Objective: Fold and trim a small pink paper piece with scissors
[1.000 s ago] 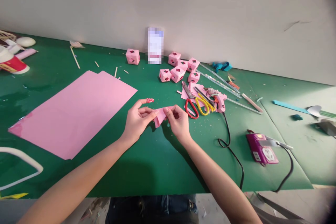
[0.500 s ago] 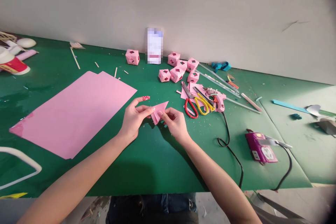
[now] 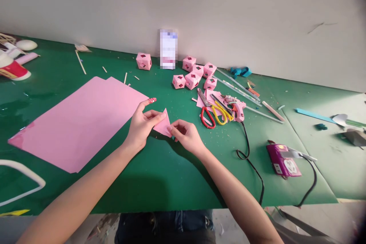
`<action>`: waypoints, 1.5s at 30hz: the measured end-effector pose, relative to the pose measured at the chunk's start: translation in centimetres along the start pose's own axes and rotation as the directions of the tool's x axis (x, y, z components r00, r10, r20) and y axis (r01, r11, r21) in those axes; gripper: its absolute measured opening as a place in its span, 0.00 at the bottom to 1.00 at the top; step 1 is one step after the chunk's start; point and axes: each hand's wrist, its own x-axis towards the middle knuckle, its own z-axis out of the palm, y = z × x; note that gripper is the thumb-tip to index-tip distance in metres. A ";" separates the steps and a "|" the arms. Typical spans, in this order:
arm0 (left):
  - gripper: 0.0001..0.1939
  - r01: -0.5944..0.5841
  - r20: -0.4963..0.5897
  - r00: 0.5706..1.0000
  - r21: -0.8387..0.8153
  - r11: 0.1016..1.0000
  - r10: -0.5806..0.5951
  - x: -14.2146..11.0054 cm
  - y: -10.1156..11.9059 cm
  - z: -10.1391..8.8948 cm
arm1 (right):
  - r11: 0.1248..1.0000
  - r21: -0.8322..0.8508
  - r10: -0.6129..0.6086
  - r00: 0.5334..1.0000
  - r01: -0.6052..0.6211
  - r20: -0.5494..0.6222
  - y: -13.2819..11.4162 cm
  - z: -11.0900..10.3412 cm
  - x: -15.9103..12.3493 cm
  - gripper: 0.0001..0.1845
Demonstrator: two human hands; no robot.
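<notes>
A small folded pink paper (image 3: 163, 126) is right between two hands, over the green counter (image 3: 137, 194). It lies to the right of the left hand (image 3: 138, 127) and to the left of the right hand (image 3: 185, 135). Both hands touch it, so neither one is nearer. The left grip is closed on the paper, with the thumb on its top left part. The right grip is a pinch on its low right edge. The paper looks like a triangle, with one sharp tip pointing up, away from the person. Fingers hide part of it, so I can't tell which way is longest. Now the counting: there are seven pink paper balls (image 3: 192, 80) with little holes. One sits left of the one phone (image 3: 168, 49), and six sit in a bunch on its right. The big pink sheets (image 3: 82, 122) lie on the left, at least two, one over another. On the right I see one pink glue gun (image 3: 239, 110) and one purple plug box (image 3: 283, 160). Red and yellow handles (image 3: 207, 118) cross there too, but I can't tell how many tools they make.
</notes>
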 end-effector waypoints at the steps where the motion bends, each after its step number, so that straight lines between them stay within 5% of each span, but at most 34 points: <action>1: 0.38 -0.006 -0.011 1.000 -0.002 1.000 0.006 0.0 -0.1 0.0 | 1.000 0.014 0.010 1.000 -0.010 -0.002 0.0 -0.1 0.0 0.22; 9: 0.38 -0.039 0.198 0.980 0.163 0.986 0.006 0.1 0.0 -0.5 | 0.999 -0.035 0.037 0.998 -0.036 0.049 -0.2 -0.7 -0.1 0.20; 17: 0.36 -0.018 0.087 0.996 0.161 0.987 0.004 0.2 0.3 -0.3 | 0.998 0.056 0.019 0.999 -0.017 -0.043 -1.0 -2.3 0.1 0.13; 21: 0.37 0.011 0.193 0.980 0.223 0.975 -0.055 0.1 0.4 -0.4 | 0.997 0.069 -0.036 0.995 0.042 -0.093 -1.1 -2.9 0.2 0.11; 26: 0.36 -0.049 0.309 0.950 0.307 0.951 -0.050 0.0 -0.1 -0.7 | 0.999 -0.026 -0.028 0.999 0.029 0.023 -0.8 -2.9 0.1 0.07; 37: 0.28 -0.120 0.359 0.933 0.381 0.917 -0.027 0.3 0.4 -1.4 | 0.998 0.000 0.065 0.995 -0.065 0.076 -1.6 -5.3 0.3 0.20; 45: 0.23 -0.077 0.392 0.909 0.496 0.865 -0.144 0.7 0.8 -2.0 | 0.983 0.014 0.180 0.979 -0.182 0.095 -0.9 -5.8 0.6 0.22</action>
